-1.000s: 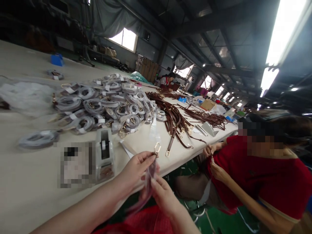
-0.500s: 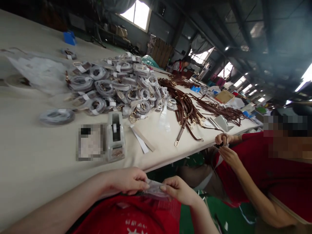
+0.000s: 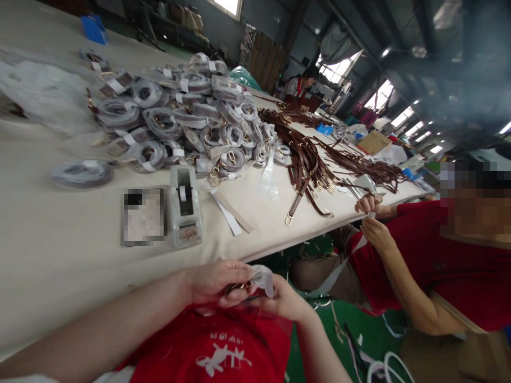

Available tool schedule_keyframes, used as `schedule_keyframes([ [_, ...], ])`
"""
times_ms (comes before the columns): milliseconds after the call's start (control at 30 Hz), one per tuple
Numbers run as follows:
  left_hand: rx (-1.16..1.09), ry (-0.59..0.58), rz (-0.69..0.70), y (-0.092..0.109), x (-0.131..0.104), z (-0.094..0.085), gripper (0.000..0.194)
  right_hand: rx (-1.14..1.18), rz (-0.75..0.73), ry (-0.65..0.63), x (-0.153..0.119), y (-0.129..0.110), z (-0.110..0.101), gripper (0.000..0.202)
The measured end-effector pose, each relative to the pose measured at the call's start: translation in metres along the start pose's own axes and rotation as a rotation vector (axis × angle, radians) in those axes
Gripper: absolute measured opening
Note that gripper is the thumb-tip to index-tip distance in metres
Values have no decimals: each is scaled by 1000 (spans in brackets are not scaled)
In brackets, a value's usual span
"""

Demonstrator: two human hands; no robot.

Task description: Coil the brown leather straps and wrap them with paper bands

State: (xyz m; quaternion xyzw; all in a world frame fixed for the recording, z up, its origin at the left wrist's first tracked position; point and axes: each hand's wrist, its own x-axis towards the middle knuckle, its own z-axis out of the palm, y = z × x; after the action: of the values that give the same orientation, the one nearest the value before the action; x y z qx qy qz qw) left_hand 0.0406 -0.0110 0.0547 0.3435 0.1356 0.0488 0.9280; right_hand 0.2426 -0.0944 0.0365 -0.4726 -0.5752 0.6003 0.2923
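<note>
In front of my red apron, my left hand (image 3: 223, 279) is closed on a strap with a gold-coloured metal clasp (image 3: 240, 286). Translucent plastic wrapping (image 3: 263, 276) stands up between my two hands. My right hand (image 3: 285, 300) is closed on the wrapped strap from the other side; its fingertips are partly hidden. Beyond my left forearm, on the pale table (image 3: 223, 255), stands a tape dispenser (image 3: 186, 207). Two paper strips (image 3: 231, 213) lie to its right. Behind it is a heap of coiled, plastic-wrapped straps (image 3: 191, 117).
Loose brown straps with gold buckles (image 3: 303, 154) spread along the table to the right. A co-worker in red (image 3: 407, 255) sits close on my right, handling a strap and white tape. Plastic sheeting (image 3: 43, 96) and one coil (image 3: 82, 173) lie on the left.
The plastic, earlier stretched flat between my hands, now bends upward, and the metal clasp shows at my left fingers. My view has tilted down slightly.
</note>
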Motion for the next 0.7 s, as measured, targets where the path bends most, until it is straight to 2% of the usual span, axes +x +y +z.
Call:
schedule_keyframes([
  [33, -104, 8, 77, 4, 3, 4, 38, -50, -39, 13, 5, 6, 14, 36],
  [100, -245, 88, 217, 13, 10, 7, 32, -181, -92, -79, 14, 15, 40, 34],
  [200, -336, 284, 363, 26, 22, 1, 19, -282, -113, -185, 20, 13, 61, 37],
  [333, -285, 449, 461, 33, 35, -13, 15, -202, -113, -191, 16, -12, 61, 38],
  [500, -59, 591, 577, 20, 54, -18, 23, 53, 22, -184, 13, -24, 69, 50],
  [600, 190, 654, 631, 6, 58, -20, 29, 165, 25, -105, 9, -26, 64, 49],
  [700, 496, 613, 598, -7, 50, -18, 22, 307, -12, 65, 3, -31, 41, 44],
])
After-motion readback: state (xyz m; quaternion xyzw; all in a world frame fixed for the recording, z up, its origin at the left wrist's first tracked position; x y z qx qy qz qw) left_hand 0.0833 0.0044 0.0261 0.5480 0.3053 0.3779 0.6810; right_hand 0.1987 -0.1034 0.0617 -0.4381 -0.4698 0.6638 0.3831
